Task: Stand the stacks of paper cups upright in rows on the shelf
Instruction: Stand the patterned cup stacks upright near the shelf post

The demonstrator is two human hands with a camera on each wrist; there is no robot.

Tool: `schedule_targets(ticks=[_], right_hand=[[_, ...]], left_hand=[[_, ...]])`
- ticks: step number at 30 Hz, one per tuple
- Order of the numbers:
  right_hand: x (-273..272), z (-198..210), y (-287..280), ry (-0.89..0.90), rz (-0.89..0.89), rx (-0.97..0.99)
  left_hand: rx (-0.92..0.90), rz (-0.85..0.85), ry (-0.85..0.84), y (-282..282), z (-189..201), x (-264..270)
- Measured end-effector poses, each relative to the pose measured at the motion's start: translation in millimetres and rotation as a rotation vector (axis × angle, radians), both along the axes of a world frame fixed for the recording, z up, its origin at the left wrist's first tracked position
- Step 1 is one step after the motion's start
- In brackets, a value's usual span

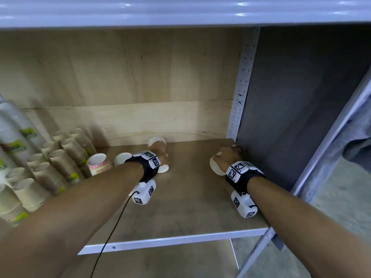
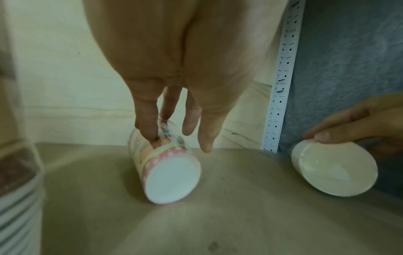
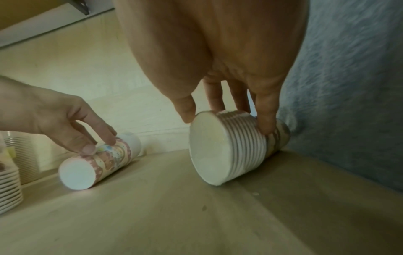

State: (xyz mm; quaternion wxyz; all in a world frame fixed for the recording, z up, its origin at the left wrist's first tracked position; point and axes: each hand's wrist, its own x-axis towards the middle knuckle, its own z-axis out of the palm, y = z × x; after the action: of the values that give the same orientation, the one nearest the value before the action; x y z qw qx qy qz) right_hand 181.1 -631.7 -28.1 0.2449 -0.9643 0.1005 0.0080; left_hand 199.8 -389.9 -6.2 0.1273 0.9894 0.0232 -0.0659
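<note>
Both stacks lie on their sides on the shelf (image 1: 180, 221). The left hand (image 2: 174, 96) grasps the pink-patterned stack (image 2: 167, 165); the right hand (image 3: 229, 86) grasps the ribbed white stack (image 3: 231, 150) by the side wall. Tipped up carelessly, the nested cups could slide apart.

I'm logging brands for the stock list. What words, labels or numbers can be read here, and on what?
No text is readable.
Green labels on the wrapped cup stacks: too blurred.
Pink patterned cup stack: pictures only, blurred.
Wristband markers: square codes, no words.
</note>
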Motion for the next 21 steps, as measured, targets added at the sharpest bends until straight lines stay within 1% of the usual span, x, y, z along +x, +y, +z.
schedule_targets(ticks=[6,9,14,18,21], right_hand=[[-3.2,-1.7,4.0,-0.101,0.122,0.086],[-7.3,-0.3,4.7,-0.129,0.162,0.085],[-11.4,-0.1,9.6,-0.05,0.14,0.125],[-10.1,3.9,11.4,-0.001,0.169,0.083],[-10.0,7.6,14.0,0.056,0.207,0.02]], left_hand=[[-0.008,0.02,-0.099,-2.5,-5.9,-6.5],[-0.048,0.069,-0.097,-2.1,-9.7,-10.1],[-0.098,0.135,-0.098,-1.6,-9.8,-15.8],[-0.159,0.15,-0.086,-2.5,-12.8,-19.7],[-0.131,0.13,-0.023,-7.2,-13.8,-21.6]])
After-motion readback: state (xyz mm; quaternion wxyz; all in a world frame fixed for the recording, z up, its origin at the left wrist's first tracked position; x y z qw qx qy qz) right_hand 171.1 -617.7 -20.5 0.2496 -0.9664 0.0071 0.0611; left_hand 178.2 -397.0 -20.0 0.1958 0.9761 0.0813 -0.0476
